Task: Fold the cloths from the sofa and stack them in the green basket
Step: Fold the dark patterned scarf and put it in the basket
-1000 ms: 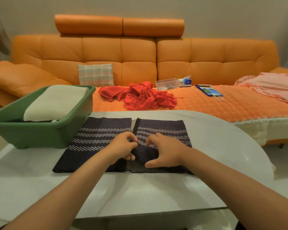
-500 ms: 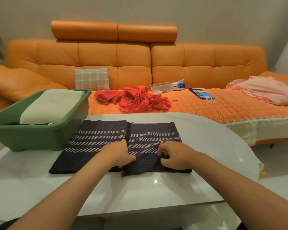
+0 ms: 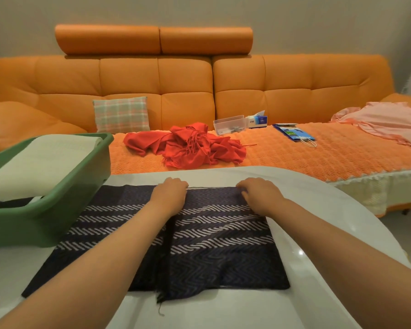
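Orange sofa [image 3: 294, 91] fills the back of the head view, with a white table [image 3: 223, 312] in front of it. On the table lies a dark cloth [image 3: 218, 245] with white zigzag stripes, folded over on its right half so that a raw edge runs down the middle. The left hand [image 3: 170, 194] and right hand [image 3: 259, 195] sit apart on the cloth's far edge, fingers curled down and gripping it at two points. Just left of the cloth stands the green basket [image 3: 57, 203], touching its corner, with a folded cream cloth [image 3: 45, 162] inside. On the sofa seat a red cloth [image 3: 188, 148] lies crumpled in the middle and a pink cloth [image 3: 389, 122] is spread at the right. A checked cushion [image 3: 121, 113] leans on the backrest, and a clear box [image 3: 228, 124], tissue box [image 3: 258, 120] and blue bag [image 3: 293, 134] lie between the two cloths.
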Motion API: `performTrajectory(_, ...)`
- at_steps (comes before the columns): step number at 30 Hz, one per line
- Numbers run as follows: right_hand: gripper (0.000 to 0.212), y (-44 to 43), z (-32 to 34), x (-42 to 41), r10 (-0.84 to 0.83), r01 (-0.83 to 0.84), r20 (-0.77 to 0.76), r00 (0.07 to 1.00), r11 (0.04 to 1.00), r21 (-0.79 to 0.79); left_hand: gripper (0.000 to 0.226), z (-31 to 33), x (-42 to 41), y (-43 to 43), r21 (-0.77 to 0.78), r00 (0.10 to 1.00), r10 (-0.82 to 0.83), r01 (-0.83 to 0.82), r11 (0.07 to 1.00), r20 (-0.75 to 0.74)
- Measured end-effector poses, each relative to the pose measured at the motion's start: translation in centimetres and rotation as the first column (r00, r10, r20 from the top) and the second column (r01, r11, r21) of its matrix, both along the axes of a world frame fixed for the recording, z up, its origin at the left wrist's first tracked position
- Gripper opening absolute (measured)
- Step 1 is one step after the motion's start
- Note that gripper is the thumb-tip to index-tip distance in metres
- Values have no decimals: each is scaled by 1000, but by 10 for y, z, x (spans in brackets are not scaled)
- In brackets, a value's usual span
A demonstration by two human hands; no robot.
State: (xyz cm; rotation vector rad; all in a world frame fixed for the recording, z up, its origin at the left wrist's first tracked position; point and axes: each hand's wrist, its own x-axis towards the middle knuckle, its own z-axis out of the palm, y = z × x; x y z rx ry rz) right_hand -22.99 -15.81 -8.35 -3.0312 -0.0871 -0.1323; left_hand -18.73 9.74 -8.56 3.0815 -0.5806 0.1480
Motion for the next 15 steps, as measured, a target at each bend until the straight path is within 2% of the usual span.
performTrajectory(3,41,-9,-9,24,-12,12,7,1000,996,-93,31,-4,23,1,110,1000,-18,17,994,4)
performTrajectory(6,36,-17,-18,38,-32,38,40,999,986,-164,26,-9,37,4,52,998,-44,42,998,44)
performTrajectory(11,22,-27,-23,41,-19,33,182,983,997,-73,18,-15,42,12,-71,982,-107,120,990,156)
performTrajectory(15,18,-31,-27,38,-11,13,281,960,1000,-4,18,-18,40,15,-106,956,-110,144,984,273)
